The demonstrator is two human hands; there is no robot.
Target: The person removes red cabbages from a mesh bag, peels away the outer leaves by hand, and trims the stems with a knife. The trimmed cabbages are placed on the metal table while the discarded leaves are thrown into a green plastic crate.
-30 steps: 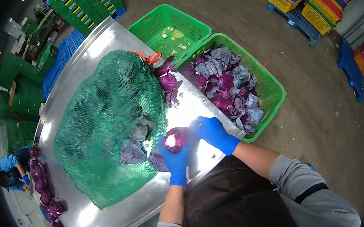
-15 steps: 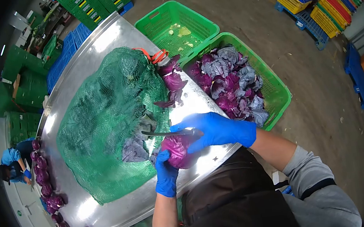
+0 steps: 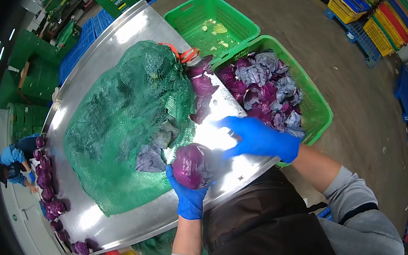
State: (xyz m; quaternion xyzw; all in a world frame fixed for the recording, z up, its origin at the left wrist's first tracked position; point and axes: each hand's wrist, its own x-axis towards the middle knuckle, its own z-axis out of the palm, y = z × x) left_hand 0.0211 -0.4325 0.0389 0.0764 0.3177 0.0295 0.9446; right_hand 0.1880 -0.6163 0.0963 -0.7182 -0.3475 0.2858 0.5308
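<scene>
A round red cabbage point(image 3: 192, 166) rests in my left hand point(image 3: 191, 197), which is closed round its lower left side in a blue glove. To its right, apart from it, my right hand point(image 3: 263, 140) in a blue glove is smeared by motion over the table corner. No knife blade can be made out by it. Loose grey-purple leaves point(image 3: 150, 159) lie beside the cabbage on a green mesh sack point(image 3: 114, 132), which holds dark cabbages and has orange cord at its far end. More purple leaves point(image 3: 203, 86) lie along the edge of the metal table point(image 3: 91, 218).
A green crate point(image 3: 321, 114) full of cabbage leaves stands against the table's right edge. Behind it is another green crate point(image 3: 248, 29) with a few scraps. Red cabbages point(image 3: 45, 181) line the far left edge, near a co-worker point(image 3: 13, 156). Stacked crates point(image 3: 384, 31) stand at upper right.
My right hand has moved right, away from the cabbage, and the knife blade seen earlier is out of sight. My left hand has tilted the cabbage; the whole view has shifted slightly.
</scene>
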